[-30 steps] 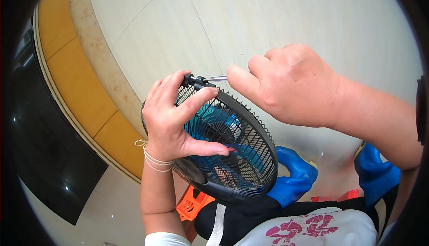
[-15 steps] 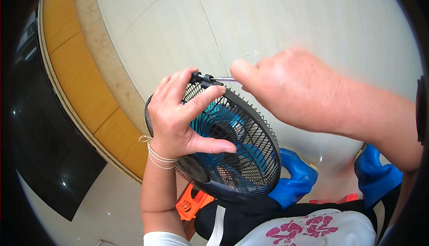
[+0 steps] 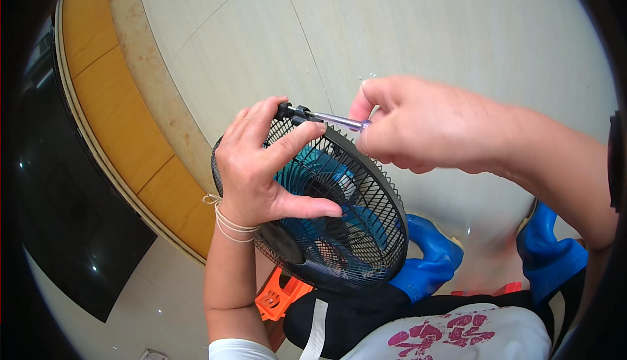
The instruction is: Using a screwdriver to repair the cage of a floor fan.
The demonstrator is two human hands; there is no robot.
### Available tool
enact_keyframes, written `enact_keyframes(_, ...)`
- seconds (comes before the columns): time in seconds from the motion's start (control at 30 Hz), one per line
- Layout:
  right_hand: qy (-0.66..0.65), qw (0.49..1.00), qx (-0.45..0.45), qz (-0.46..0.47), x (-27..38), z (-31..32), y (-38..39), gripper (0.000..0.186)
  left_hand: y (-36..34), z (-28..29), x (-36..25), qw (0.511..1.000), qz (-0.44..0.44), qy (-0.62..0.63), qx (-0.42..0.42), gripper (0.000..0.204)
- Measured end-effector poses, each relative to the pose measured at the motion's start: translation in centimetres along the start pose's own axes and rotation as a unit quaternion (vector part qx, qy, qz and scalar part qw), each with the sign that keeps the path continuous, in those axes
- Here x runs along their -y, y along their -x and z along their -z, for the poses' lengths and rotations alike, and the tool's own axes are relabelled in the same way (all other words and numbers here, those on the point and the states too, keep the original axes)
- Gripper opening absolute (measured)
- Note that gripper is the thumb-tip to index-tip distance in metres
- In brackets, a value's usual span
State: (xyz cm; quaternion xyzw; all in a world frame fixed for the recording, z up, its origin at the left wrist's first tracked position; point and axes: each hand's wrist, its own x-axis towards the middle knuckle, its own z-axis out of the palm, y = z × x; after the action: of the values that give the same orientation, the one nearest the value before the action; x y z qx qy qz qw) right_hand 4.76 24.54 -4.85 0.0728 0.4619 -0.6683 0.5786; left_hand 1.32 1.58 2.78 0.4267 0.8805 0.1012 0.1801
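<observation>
A fan (image 3: 385,229) with a black wire cage and blue blades leans tilted against my lap. My left hand (image 3: 261,167) grips the cage's upper rim, fingers at the far side and thumb stretched over the front grille. A small black clip (image 3: 297,113) sits on the rim by my left fingertips. In my right hand (image 3: 424,125) is a screwdriver (image 3: 336,119), its handle mostly hidden by my closed fingers. The metal shaft points left, and its tip meets the clip; the exact contact point is too small to make out.
Blue boots (image 3: 434,252) are on my feet below the fan. An orange plastic piece (image 3: 282,294) lies under the fan at the left. Along the left run a yellow wooden edge (image 3: 124,125) and a glossy black panel (image 3: 72,183). Pale floor tiles (image 3: 424,20) spread ahead.
My right hand has turned and drawn slightly back to the right, baring more of the screwdriver's shaft. My left hand and the fan have barely shifted.
</observation>
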Motion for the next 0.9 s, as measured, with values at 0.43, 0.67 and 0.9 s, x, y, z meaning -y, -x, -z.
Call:
enact_keyframes(0.43, 0.595, 0.63, -0.298, 0.401, -2.9, -0.4, 0.1, 0.024, 0.2, 0.0, 0.0, 1.0, 0.008, 0.003, -0.002, 0.08)
enact_keyframes(0.67, 0.482, 0.729, -0.287, 0.392, -2.4, -1.9, 0.6, 0.017, 0.3, 0.1, 0.0, 1.0, 0.002, 0.001, -0.011, 0.081)
enact_keyframes(0.9, 0.331, 0.857, -0.235, 0.317, -3.6, -1.3, 0.7, 0.01, 0.3, -0.2, 0.3, 0.999, 0.003, 0.033, -0.006, 0.084)
